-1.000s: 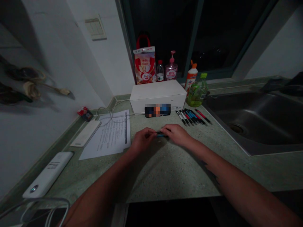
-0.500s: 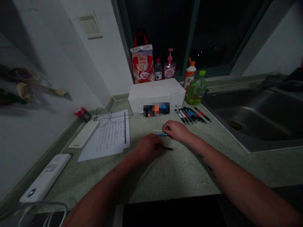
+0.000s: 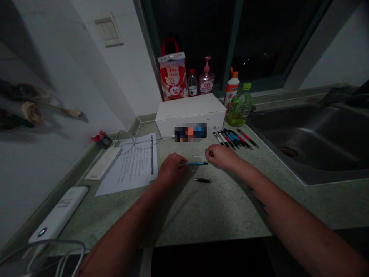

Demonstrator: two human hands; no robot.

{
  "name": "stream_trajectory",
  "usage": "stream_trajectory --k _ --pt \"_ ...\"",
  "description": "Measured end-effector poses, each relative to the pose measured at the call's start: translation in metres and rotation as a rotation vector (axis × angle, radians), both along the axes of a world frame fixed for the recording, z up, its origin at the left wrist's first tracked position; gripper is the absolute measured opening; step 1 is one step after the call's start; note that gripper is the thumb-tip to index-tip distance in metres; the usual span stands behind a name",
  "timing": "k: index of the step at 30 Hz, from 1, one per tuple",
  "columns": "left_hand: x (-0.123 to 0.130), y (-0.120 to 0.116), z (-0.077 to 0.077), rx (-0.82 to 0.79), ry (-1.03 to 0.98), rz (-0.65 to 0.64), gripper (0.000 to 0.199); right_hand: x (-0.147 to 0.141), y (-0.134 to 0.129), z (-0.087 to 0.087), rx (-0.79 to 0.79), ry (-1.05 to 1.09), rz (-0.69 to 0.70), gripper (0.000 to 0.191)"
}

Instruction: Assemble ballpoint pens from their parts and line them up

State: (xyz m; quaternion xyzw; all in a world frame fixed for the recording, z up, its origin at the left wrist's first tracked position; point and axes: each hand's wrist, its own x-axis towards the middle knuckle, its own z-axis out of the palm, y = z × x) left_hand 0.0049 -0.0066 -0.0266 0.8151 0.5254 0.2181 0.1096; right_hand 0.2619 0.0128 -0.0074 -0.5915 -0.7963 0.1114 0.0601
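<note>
My left hand (image 3: 173, 168) is closed on the left end of a blue pen barrel (image 3: 197, 164), whose dark end points right. My right hand (image 3: 220, 155) is pinched on the right end of a thin white refill (image 3: 199, 156), just above the blue barrel. A short black pen part (image 3: 202, 180) lies on the counter below both hands. Beyond my right hand, several pens (image 3: 235, 139) with white, black, blue and red bodies lie side by side.
A white box (image 3: 190, 109) stands at the back, with a blurred-out phone in front. Printed sheets (image 3: 135, 165) and a white power bank lie left. A metal sink (image 3: 325, 142) is at right, with a green bottle (image 3: 240, 109) beside it.
My left hand has let go of the black pen part, shifted left and taken hold of the blue barrel. My right hand has moved slightly right with the white refill.
</note>
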Motion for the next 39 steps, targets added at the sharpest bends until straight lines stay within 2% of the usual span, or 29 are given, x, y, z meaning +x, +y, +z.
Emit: stream_trajectory --k 6,14,21,25,34,39 --pt "-0.002 0.001 0.002 -0.035 0.045 0.019 0.012 0.002 -0.002 0.002 -0.008 -0.003 -0.009 0.020" --pt "-0.004 0.002 -0.002 -0.056 0.081 0.021 0.016 -0.003 -0.003 0.003 -0.029 -0.044 0.012 0.022" --pt "-0.005 0.001 0.004 -0.087 0.118 0.054 0.015 0.000 -0.005 0.009 -0.041 -0.112 0.005 0.025" --pt "-0.006 0.003 0.001 -0.052 0.099 0.041 0.016 0.004 -0.005 0.007 -0.016 -0.119 0.007 0.024" --pt "-0.007 0.005 -0.002 -0.079 0.054 0.034 0.015 0.007 -0.005 0.008 0.030 -0.082 0.029 0.019" --pt "-0.006 0.005 0.000 -0.056 -0.076 0.078 0.014 0.007 -0.003 0.013 0.077 0.079 0.014 0.016"
